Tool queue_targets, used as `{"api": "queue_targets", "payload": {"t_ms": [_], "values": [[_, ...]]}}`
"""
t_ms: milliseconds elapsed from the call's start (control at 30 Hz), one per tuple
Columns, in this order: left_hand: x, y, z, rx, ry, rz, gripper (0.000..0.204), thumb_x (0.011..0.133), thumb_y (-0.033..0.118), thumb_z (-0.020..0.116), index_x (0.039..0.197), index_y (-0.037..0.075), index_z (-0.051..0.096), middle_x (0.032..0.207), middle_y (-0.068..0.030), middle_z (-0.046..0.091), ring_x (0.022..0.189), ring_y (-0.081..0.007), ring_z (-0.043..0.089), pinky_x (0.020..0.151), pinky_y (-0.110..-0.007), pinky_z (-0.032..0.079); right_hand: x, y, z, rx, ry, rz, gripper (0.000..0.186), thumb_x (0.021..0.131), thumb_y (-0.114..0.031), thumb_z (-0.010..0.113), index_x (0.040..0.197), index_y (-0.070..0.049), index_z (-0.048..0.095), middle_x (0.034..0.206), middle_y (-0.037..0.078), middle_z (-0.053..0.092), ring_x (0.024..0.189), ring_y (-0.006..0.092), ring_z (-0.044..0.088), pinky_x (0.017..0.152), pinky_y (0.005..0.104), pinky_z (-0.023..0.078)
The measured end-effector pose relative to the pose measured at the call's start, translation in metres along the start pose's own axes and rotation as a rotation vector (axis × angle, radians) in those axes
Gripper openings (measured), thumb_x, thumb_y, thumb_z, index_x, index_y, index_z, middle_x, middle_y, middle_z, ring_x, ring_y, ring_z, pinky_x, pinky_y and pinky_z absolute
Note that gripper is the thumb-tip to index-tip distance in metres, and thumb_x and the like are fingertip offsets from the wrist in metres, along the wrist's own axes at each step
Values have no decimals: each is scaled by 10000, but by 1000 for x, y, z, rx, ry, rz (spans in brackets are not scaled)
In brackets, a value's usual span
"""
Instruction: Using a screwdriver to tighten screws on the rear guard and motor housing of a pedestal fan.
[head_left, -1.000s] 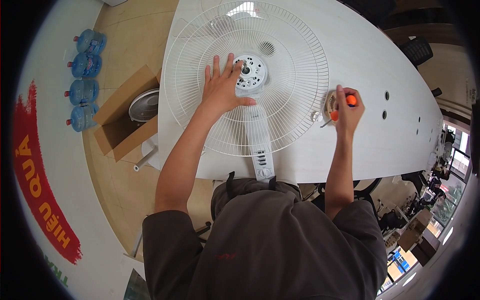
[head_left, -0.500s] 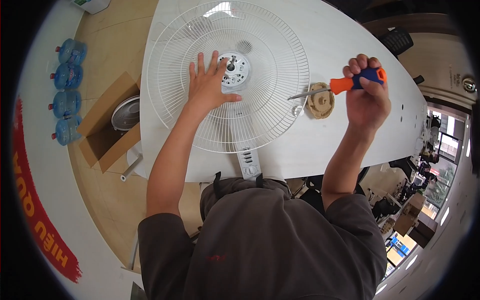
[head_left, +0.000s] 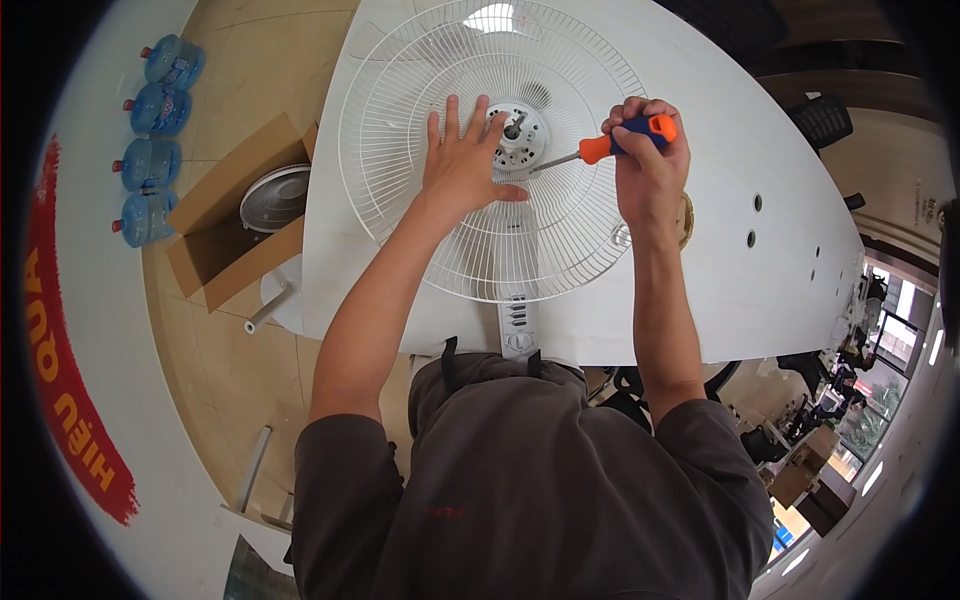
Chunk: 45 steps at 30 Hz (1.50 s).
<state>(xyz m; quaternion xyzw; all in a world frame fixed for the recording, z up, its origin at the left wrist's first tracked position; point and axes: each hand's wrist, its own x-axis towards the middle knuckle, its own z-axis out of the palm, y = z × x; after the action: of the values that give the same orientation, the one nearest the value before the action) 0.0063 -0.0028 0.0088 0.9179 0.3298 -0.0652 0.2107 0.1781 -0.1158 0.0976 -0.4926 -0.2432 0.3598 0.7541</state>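
A white wire fan grille point(head_left: 400, 215) lies over the white fan body, with the round motor hub point(head_left: 520, 150) showing at its centre. My left hand point(head_left: 462, 172) rests on the grille with fingers spread, just left of the hub. In my right hand point(head_left: 648, 165) is a screwdriver point(head_left: 596, 150) with an orange and blue handle. Its shaft slants left and its tip is close to the lower right of the hub; whether it touches I cannot tell. The fan's control panel point(head_left: 518, 325) with several buttons and a knob points toward me.
The white table point(head_left: 730, 290) has holes at its right. A brown moulded tray point(head_left: 686, 222) is partly hidden behind my right wrist. On the floor at left stand an open cardboard box point(head_left: 225, 260) with another grille inside and several blue water bottles point(head_left: 152, 163).
My right hand has brought the screwdriver leftward, from beyond the grille's right edge to beside the hub. The left hand keeps its place on the grille. The whole view has shifted slightly.
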Motion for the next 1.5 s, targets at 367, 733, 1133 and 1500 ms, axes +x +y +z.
{"api": "queue_targets", "payload": {"t_ms": [367,733,1133,1500], "values": [[-1,-1,3,-16,13,-9,1248,549,729,839,1557,168,362,1667,-148,189,1534,-455,38,1225,-595,32,8,34,11,-56,7,-37,383,776,136,610,1059,-73,458,1035,100,531,948,196,560,882,345,478],[-1,-1,4,-6,21,-6,1252,560,739,829,1564,170,341,1668,-141,191,1531,-460,51,1227,-593,38,10,44,11,-98,0,-46,384,773,130,621,1055,-80,465,1035,86,539,947,180,564,879,340,474],[-2,-3,5,-12,44,10,1239,570,751,812,1558,163,352,1664,-148,199,1529,-466,59,1226,-598,36,4,47,17,-248,-106,-90,355,818,93,632,1078,-68,452,1054,91,550,963,159,561,884,318,476],[-1,-2,5,-22,37,1,1247,557,736,829,1559,167,353,1663,-147,201,1534,-454,45,1227,-592,27,5,43,17,-147,-86,-60,327,863,74,632,1091,-72,448,1064,99,551,966,181,577,891,337,487]]}}
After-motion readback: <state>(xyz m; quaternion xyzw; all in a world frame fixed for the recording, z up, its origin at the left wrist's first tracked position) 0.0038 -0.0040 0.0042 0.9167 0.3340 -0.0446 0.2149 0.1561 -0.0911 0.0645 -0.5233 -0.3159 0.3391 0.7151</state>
